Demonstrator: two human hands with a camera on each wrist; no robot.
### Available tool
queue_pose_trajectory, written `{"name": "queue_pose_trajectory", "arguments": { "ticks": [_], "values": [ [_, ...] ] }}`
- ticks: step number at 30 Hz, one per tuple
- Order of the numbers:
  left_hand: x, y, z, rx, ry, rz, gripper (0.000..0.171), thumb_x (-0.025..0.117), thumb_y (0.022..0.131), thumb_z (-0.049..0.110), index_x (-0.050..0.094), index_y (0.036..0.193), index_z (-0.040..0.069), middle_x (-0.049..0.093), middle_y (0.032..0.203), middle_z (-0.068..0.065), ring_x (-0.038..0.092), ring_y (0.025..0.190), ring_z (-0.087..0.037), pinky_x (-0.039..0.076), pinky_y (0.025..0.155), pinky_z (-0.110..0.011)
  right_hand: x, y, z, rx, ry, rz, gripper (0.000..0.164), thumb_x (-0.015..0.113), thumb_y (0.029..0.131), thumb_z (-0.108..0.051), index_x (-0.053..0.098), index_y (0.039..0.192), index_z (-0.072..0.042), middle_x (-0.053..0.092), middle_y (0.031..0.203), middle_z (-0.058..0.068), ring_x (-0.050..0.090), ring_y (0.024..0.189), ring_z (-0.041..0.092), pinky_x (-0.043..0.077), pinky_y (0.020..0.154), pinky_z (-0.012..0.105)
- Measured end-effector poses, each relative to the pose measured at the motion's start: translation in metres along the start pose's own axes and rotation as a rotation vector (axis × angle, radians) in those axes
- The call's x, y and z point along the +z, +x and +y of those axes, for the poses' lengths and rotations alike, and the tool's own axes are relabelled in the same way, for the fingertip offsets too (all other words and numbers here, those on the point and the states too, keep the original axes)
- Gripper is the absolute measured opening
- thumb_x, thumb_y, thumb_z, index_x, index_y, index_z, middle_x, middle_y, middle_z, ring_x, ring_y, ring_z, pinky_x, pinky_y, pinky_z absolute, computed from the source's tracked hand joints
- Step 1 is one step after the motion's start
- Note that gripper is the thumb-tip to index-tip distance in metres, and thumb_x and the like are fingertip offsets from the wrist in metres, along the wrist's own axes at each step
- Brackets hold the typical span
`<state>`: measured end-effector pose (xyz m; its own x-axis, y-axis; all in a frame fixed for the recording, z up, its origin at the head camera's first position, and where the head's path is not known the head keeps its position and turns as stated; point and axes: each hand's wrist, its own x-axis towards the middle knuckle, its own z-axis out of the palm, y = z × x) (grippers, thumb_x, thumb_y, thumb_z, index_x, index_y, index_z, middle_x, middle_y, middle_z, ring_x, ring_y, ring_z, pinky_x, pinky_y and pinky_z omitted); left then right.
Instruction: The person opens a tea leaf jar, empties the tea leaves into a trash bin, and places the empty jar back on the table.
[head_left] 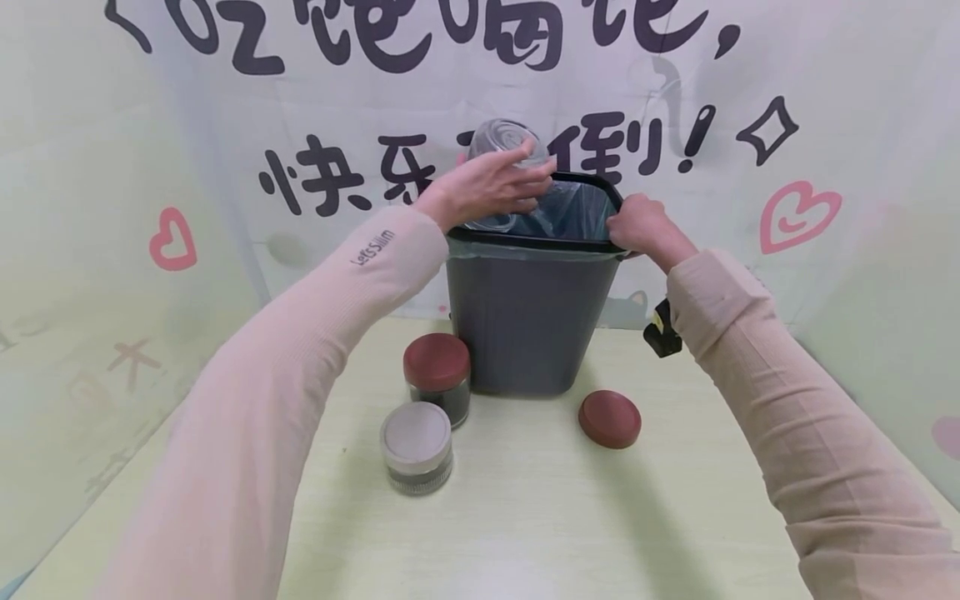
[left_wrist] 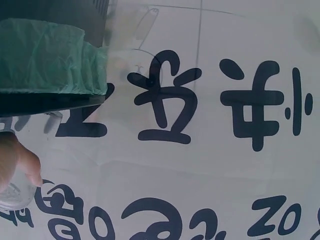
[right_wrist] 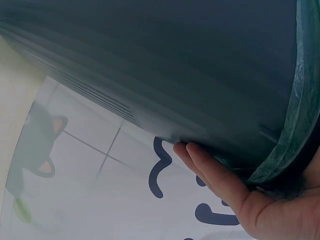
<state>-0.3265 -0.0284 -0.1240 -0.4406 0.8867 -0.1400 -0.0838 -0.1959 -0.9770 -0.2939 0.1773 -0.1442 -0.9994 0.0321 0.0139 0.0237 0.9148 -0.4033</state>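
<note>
A clear see-through jar (head_left: 504, 133) is tipped bottom-up over the left side of a dark grey trash bin (head_left: 528, 321). My left hand (head_left: 491, 183) holds it from the near side, fingers round its wall. The left wrist view catches only part of this hand (left_wrist: 17, 160) and of the jar (left_wrist: 17, 192). A thin green-blue liner bag (head_left: 573, 208) covers the inside of the bin and folds over its black rim. At the rim's right side my right hand (head_left: 641, 223) grips the bin; in the right wrist view, two fingers (right_wrist: 217, 172) lie along its outer wall.
Left of the bin's base stands a jar with a dark red lid (head_left: 437, 362). Nearer me is a short jar with a pale lid (head_left: 416, 437). A loose dark red lid (head_left: 610, 418) lies to the right on the pale table (head_left: 510, 517). A printed cloth backdrop (head_left: 315, 100) hangs behind.
</note>
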Motion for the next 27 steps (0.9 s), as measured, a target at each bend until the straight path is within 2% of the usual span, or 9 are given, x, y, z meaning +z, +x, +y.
{"name": "queue_pose_trajectory", "arguments": {
  "ticks": [3, 7, 10, 14, 16, 22, 27],
  "values": [
    [0.003, -0.004, 0.002, -0.033, 0.063, 0.049, 0.091, 0.071, 0.061, -0.011, 0.028, 0.135, 0.019, 0.025, 0.142, -0.010, 0.019, 0.129, -0.028, 0.025, 0.100, -0.042, 0.000, 0.000, -0.001, 0.000, -0.004, 0.005, 0.017, 0.034, 0.089, -0.010, 0.041, 0.076, -0.001, 0.048, 0.087, 0.018, 0.052, 0.044, 0.007, 0.050, 0.054, 0.023],
    [0.006, -0.010, 0.005, -0.088, 0.096, 0.130, 0.092, 0.067, 0.059, -0.018, 0.027, 0.134, 0.017, 0.025, 0.141, -0.009, 0.020, 0.129, -0.026, 0.027, 0.099, -0.041, 0.001, 0.000, -0.002, 0.007, -0.008, 0.001, 0.017, 0.034, 0.090, -0.010, 0.042, 0.080, 0.002, 0.047, 0.088, 0.018, 0.053, 0.045, 0.007, 0.050, 0.055, 0.023],
    [0.008, -0.013, 0.006, -0.114, 0.093, 0.155, 0.093, 0.062, 0.058, -0.023, 0.027, 0.134, 0.017, 0.024, 0.142, -0.009, 0.019, 0.130, -0.025, 0.026, 0.099, -0.041, 0.001, 0.000, -0.002, 0.013, -0.003, -0.003, 0.016, 0.034, 0.090, -0.010, 0.042, 0.082, 0.002, 0.047, 0.089, 0.018, 0.053, 0.046, 0.008, 0.051, 0.057, 0.024],
    [0.009, -0.014, 0.004, -0.116, 0.094, 0.163, 0.093, 0.061, 0.058, -0.022, 0.026, 0.135, 0.017, 0.023, 0.143, -0.009, 0.019, 0.130, -0.025, 0.025, 0.100, -0.041, 0.001, 0.000, -0.002, 0.011, -0.001, 0.004, 0.016, 0.034, 0.089, -0.009, 0.041, 0.077, -0.001, 0.048, 0.091, 0.019, 0.052, 0.044, 0.006, 0.049, 0.053, 0.022],
    [0.009, -0.014, 0.004, -0.131, 0.061, 0.175, 0.090, 0.062, 0.061, -0.019, 0.027, 0.135, 0.017, 0.025, 0.142, -0.009, 0.020, 0.130, -0.025, 0.026, 0.101, -0.040, 0.001, 0.000, -0.001, 0.010, -0.006, 0.006, 0.017, 0.034, 0.088, -0.009, 0.040, 0.075, -0.002, 0.048, 0.090, 0.019, 0.052, 0.043, 0.006, 0.047, 0.051, 0.020],
    [0.010, -0.017, 0.002, -0.217, -0.112, 0.173, 0.080, 0.069, 0.071, 0.007, 0.028, 0.137, 0.022, 0.028, 0.142, -0.007, 0.022, 0.130, -0.026, 0.024, 0.102, -0.038, 0.002, 0.000, -0.001, 0.010, -0.011, 0.002, 0.017, 0.034, 0.089, -0.010, 0.040, 0.075, -0.002, 0.046, 0.084, 0.016, 0.052, 0.045, 0.007, 0.047, 0.050, 0.020],
    [0.008, -0.019, -0.005, -0.300, -0.282, 0.119, 0.081, 0.068, 0.073, 0.006, 0.025, 0.140, 0.023, 0.025, 0.143, -0.008, 0.021, 0.131, -0.027, 0.020, 0.105, -0.038, 0.002, 0.000, 0.000, 0.017, 0.026, 0.015, 0.016, 0.034, 0.088, -0.009, 0.040, 0.075, -0.002, 0.046, 0.084, 0.015, 0.052, 0.044, 0.007, 0.049, 0.051, 0.022]
  ]
}}
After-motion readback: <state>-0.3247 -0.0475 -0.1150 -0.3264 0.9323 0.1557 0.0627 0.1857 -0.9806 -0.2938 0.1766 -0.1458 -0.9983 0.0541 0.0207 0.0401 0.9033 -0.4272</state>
